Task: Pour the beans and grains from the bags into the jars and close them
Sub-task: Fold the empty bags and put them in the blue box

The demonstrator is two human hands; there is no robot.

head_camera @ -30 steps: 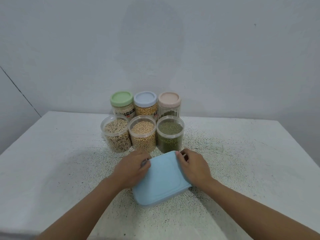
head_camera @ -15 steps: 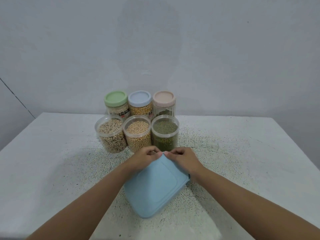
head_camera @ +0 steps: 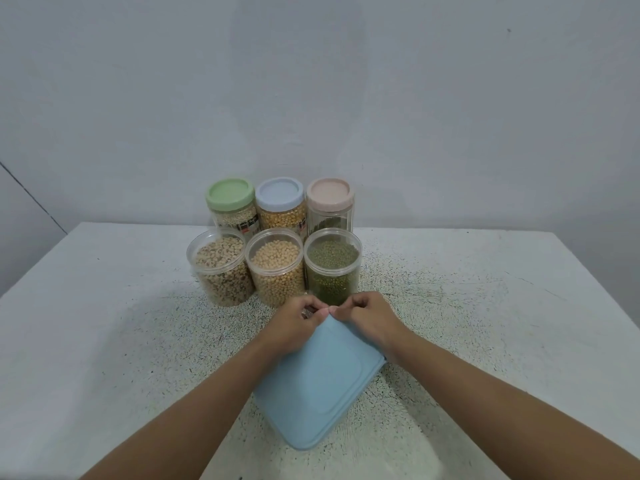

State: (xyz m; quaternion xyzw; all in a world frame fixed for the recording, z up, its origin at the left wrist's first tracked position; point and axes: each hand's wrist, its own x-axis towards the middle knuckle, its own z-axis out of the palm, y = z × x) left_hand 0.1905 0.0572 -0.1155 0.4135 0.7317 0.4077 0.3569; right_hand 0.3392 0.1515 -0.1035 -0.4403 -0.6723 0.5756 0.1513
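Grip: left hand (head_camera: 294, 327) and right hand (head_camera: 367, 320) pinch 12 o'clock corner of blue container (head_camera: 322, 386) | tip: pry slowly, open mung-bean jar (head_camera: 331, 268) just beyond

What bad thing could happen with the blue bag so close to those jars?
1. The left hand and right hand pinch the far corner of the blue bag, right by the green-bean jar. A hard tug might bump it.
2. That jar shows no coloured lid, so it may be open, and beans could spill onto the table.
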